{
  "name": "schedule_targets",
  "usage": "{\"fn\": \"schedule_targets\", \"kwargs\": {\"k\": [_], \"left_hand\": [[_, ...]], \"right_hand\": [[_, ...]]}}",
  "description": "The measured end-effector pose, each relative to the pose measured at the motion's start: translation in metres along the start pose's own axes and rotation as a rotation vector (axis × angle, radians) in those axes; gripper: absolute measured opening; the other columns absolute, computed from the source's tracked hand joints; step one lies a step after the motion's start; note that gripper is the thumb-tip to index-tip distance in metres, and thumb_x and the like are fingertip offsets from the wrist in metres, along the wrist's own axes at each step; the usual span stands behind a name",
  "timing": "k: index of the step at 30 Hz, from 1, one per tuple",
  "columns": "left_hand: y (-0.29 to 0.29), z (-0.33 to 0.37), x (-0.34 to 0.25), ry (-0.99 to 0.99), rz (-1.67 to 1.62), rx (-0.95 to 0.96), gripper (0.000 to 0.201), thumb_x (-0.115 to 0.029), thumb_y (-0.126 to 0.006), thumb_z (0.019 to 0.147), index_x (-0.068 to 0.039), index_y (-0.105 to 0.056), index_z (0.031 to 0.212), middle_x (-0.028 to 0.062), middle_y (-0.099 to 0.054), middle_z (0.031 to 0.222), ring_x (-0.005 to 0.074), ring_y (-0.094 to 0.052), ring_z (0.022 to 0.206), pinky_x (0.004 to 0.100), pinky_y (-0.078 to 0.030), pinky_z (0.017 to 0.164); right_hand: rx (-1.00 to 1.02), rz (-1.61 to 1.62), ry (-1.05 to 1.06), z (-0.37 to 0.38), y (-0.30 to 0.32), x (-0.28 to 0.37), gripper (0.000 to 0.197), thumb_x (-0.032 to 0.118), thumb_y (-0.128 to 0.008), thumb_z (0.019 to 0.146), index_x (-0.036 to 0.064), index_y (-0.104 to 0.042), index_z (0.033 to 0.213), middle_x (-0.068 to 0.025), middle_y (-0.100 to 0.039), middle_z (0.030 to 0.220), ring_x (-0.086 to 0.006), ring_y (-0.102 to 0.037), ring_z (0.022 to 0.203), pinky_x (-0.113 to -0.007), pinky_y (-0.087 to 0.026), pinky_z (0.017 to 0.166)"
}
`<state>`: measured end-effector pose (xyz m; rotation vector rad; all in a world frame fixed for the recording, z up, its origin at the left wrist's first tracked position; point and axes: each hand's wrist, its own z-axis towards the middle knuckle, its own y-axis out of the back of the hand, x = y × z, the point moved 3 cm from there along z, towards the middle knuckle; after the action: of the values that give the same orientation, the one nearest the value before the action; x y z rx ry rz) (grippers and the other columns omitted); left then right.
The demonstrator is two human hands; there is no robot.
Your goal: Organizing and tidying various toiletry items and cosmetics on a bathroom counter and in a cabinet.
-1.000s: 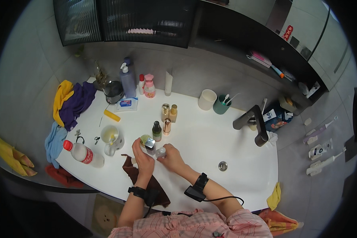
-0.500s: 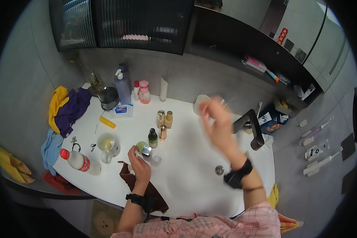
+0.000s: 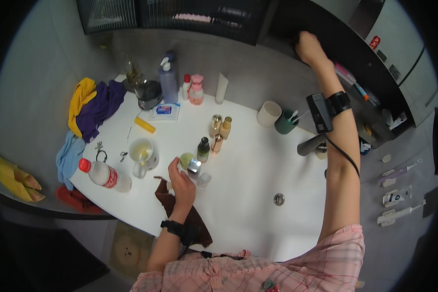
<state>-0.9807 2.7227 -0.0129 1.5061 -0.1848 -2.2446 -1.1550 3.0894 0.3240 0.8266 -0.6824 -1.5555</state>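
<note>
Left of centre, only my left hand now stays by the silver-capped bottle, grip loosely wide; the clear jar sits just right on the bench. My right hand has left it for the upper-right dark shelf; that grip I cannot tell.

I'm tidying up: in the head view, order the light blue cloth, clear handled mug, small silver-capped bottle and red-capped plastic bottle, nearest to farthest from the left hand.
1. Small silver-capped bottle: close by the left hand, to its right.
2. Clear handled mug: left of the hand.
3. Red-capped plastic bottle: farther left.
4. Light blue cloth: farthest left.
</note>
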Motion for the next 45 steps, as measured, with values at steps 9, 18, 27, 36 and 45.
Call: {"fn": "schedule_targets", "kwargs": {"k": [9, 18, 27, 36, 45], "left_hand": [[-0.002, 0.004, 0.003, -0.029, -0.002, -0.01, 0.049, 0.013, -0.04, 0.081, 0.008, -0.036, 0.129, 0.0263, -0.043, 0.125, 0.042, -0.044, 0.118, 0.0452, -0.034, 0.103], [-0.004, -0.001, -0.002, -0.003, -0.059, 0.023, 0.051, 0.011, -0.039, 0.083, 0.006, -0.034, 0.133, 0.0243, -0.044, 0.124, 0.0385, -0.044, 0.12, 0.0428, -0.032, 0.106], [-0.003, -0.001, -0.001, 0.002, -0.054, 0.014, 0.049, 0.007, -0.039, 0.085, 0.006, -0.033, 0.135, 0.024, -0.043, 0.126, 0.0368, -0.045, 0.12, 0.0429, -0.033, 0.105], [-0.004, 0.002, 0.004, 0.046, -0.059, 0.007, 0.049, 0.006, -0.038, 0.087, 0.005, -0.032, 0.135, 0.024, -0.042, 0.128, 0.0363, -0.044, 0.121, 0.0428, -0.032, 0.106], [-0.005, 0.0, 0.003, 0.015, -0.032, -0.016, 0.047, 0.006, -0.041, 0.087, 0.006, -0.033, 0.134, 0.0243, -0.042, 0.128, 0.0368, -0.044, 0.121, 0.0424, -0.033, 0.105]], "right_hand": [[0.463, 0.546, -0.108, -0.044, 0.065, 0.045, 0.014, 0.005, -0.065, 0.072, -0.0053, -0.065, 0.082, -0.0095, -0.064, 0.073, -0.0148, -0.063, 0.064, -0.028, -0.054, 0.055], [0.662, 1.001, -0.27, -0.32, -0.148, 0.212, 0.023, 0.012, -0.07, 0.072, -0.0031, -0.065, 0.088, -0.0113, -0.067, 0.075, -0.0178, -0.065, 0.067, -0.032, -0.053, 0.063], [-0.229, 0.555, -0.183, -0.207, 0.0, 0.078, 0.03, 0.023, -0.07, 0.08, 0.0019, -0.065, 0.101, -0.0173, -0.066, 0.097, -0.035, -0.061, 0.094, -0.042, -0.049, 0.081], [0.163, -0.076, -0.304, -0.102, 0.051, -0.078, 0.088, 0.079, -0.06, 0.065, 0.0288, -0.048, 0.136, -0.0221, -0.047, 0.135, -0.0438, -0.031, 0.134, -0.061, -0.004, 0.111], [-0.22, -0.059, 0.084, -0.112, 0.051, -0.045, 0.058, 0.051, -0.071, 0.073, 0.0238, -0.06, 0.123, -0.0117, -0.05, 0.135, -0.0354, -0.033, 0.134, -0.06, -0.007, 0.111]]}}
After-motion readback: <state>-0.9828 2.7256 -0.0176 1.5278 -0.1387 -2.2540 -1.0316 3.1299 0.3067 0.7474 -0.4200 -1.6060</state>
